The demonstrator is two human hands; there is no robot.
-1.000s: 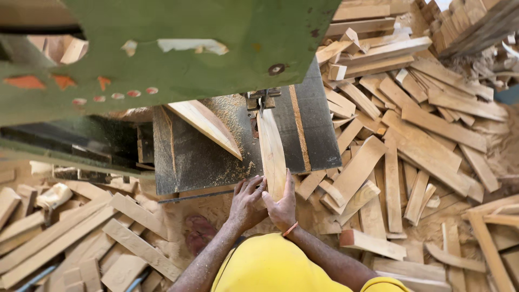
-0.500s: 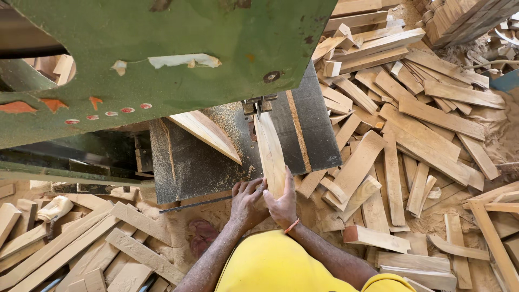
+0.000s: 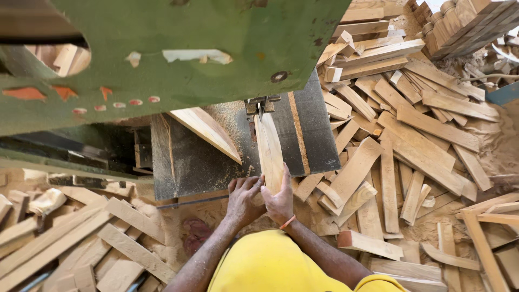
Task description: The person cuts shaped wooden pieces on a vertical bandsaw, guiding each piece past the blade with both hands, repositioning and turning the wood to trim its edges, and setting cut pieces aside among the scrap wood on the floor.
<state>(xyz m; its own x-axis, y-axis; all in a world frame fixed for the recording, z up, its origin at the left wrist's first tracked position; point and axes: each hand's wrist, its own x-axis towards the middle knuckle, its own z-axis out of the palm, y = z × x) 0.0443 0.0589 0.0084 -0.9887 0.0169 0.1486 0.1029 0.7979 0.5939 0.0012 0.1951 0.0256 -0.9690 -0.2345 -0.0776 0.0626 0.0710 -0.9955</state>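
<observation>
Both hands are meeting at the near edge of the dark, sawdust-dusted metal saw table (image 3: pixel 189 162), where a pale, narrow, tapered strip of wood (image 3: pixel 270 151) is lying lengthwise, running from the near edge toward the thin saw blade and its small metal guide (image 3: pixel 262 104) at the far side. The left hand (image 3: pixel 244 199) is closing its fingers around the near end of the strip from the left, knuckles up. The right hand (image 3: pixel 280 199) is pressing against the same end from the right, with the thumb lying flat along the top of the wood; an orange band (image 3: pixel 287 222) is sitting on that wrist. The 2 hands are touching each other at the strip's end. The far tip of the strip is touching the blade, or sitting just in front of it; which one cannot be told.

A second pale wooden offcut, wedge-shaped (image 3: pixel 208 132), is lying diagonally on the table's left half, apart from the held strip. A large green-painted machine housing with chipped paint (image 3: pixel 189 48) is hanging over the far edge of the table. A big loose heap of pale wooden slats and offcuts (image 3: pixel 411 140) is covering the ground to the right of the table, and more slats (image 3: pixel 81 238) are lying to the left. The person's yellow shirt (image 3: pixel 270 265) is filling the bottom of the view.
</observation>
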